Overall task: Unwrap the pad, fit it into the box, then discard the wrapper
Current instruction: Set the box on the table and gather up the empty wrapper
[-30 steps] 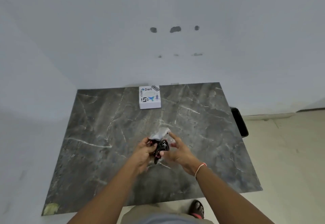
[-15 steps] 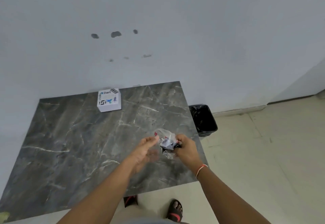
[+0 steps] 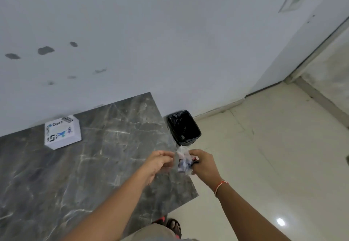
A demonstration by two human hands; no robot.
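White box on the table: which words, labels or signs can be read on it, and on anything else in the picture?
"Dart": on the lid of the white box, near its far edge.
Other print on the lid (side text, black label, logos): too small to read.
Clear wrapper in the right hand: blurred, nothing readable.

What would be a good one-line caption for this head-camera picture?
Right hand grips a crinkled clear wrapper, left hand beside it, near a black bin.

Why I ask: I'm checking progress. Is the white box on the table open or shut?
Shut. The box sits on the table with its printed top flat, no flap raised, and neither hand touching it.
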